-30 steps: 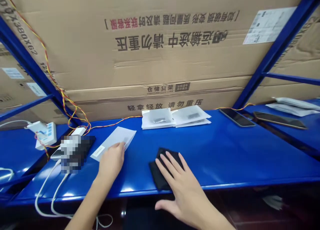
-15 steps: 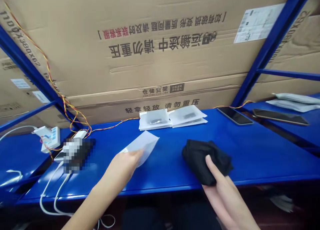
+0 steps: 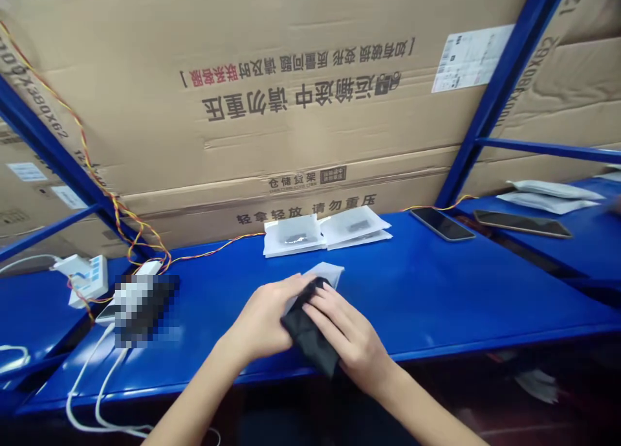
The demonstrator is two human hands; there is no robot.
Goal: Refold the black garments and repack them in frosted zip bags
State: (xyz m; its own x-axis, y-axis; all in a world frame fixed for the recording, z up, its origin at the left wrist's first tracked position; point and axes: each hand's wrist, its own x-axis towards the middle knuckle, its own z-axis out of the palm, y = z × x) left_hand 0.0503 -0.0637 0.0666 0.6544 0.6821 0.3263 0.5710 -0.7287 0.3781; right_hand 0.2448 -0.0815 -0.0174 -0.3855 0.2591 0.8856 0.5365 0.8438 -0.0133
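Observation:
Over the front of the blue shelf (image 3: 436,297), my left hand (image 3: 264,320) and my right hand (image 3: 347,333) meet around a black cloth (image 3: 305,333). The left hand also holds a white flat pouch (image 3: 327,272), whose far corner sticks out beyond the fingers. My right hand's fingers lie on top of the cloth, gripping it. The cloth hangs slightly past the shelf's front edge. Much of the pouch is hidden by the hands and the cloth.
Two small stacks of white pouches (image 3: 325,231) lie at the back by the cardboard boxes (image 3: 291,109). Two phones (image 3: 441,224) (image 3: 521,223) lie to the right. A blurred device (image 3: 140,303), white cables and a power strip (image 3: 87,278) sit to the left.
My left hand brought the white pouch from the left to the middle. My right hand picked up the black cloth, swung it right, then brought it back against the pouch.

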